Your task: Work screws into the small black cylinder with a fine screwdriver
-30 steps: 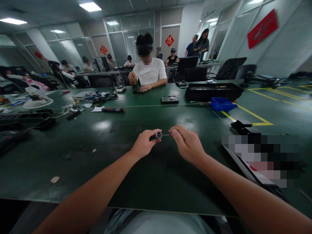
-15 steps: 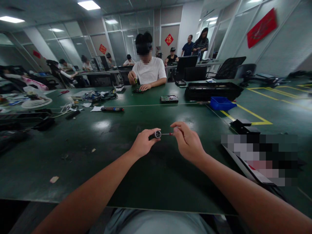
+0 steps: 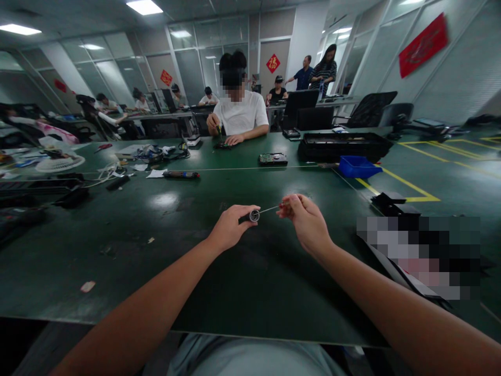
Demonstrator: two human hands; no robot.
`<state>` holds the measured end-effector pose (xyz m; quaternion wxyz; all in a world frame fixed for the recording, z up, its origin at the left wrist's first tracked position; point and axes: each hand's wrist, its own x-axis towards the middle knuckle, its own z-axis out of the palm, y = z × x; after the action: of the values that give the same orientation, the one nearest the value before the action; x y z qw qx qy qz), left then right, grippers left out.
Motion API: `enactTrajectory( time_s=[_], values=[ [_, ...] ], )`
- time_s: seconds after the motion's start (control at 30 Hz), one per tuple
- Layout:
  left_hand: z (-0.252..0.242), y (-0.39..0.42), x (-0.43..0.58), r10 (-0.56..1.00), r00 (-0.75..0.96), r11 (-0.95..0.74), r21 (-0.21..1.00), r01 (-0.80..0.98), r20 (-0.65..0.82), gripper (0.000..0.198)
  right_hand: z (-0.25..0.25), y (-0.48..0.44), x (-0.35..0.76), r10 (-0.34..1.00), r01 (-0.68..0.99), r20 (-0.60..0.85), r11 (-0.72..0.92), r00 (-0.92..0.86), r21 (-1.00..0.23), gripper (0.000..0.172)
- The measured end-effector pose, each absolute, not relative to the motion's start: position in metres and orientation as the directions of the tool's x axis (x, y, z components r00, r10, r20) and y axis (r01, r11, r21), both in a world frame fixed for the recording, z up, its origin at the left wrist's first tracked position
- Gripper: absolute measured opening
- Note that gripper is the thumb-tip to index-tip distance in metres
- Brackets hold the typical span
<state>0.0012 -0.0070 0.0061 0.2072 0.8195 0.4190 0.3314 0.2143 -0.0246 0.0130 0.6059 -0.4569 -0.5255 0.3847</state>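
Observation:
My left hand (image 3: 230,225) is closed around a small round metal cylinder (image 3: 254,215), held a little above the dark green table (image 3: 156,250). My right hand (image 3: 305,219) pinches the red handle of a thin screwdriver (image 3: 274,209). The screwdriver's metal shaft runs leftward, its tip at the cylinder's end face. Both forearms reach in from the bottom of the view.
A person in a white shirt (image 3: 238,112) works across the table. A circuit board (image 3: 273,159), a black tray (image 3: 338,146), a blue bin (image 3: 358,167) and a dark pen-like tool (image 3: 180,175) lie beyond my hands. Cables and clutter (image 3: 58,172) sit at left. More people are at the back.
My right hand has lifted and turned, so the screwdriver now slopes up to the right from the cylinder. The left hand has stayed nearly still.

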Motion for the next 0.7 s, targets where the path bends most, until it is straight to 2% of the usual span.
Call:
enactTrajectory(
  time_s=[0.1,0.2,0.43,0.7],
  values=[
    [0.007,-0.005,0.001,0.805,0.464,-0.590,0.577,0.565,0.369,0.036,0.007,-0.015,0.220,0.972,-0.065,0.183,0.194,0.148,-0.979,0.030],
    [0.006,-0.004,0.001,0.806,0.471,-0.590,0.560,0.582,0.359,0.036,0.005,-0.012,0.224,0.970,-0.065,0.171,0.185,0.175,-0.981,0.030],
    [0.004,-0.006,0.004,0.824,0.477,-0.560,0.571,0.601,0.306,0.035,0.006,-0.020,0.220,0.927,0.107,0.279,0.260,0.252,-0.960,0.028],
    [0.004,-0.007,0.004,0.833,0.465,-0.546,0.587,0.599,0.300,0.035,0.016,-0.030,0.218,0.904,0.267,0.392,0.340,0.170,-0.902,0.026]
  ],
)
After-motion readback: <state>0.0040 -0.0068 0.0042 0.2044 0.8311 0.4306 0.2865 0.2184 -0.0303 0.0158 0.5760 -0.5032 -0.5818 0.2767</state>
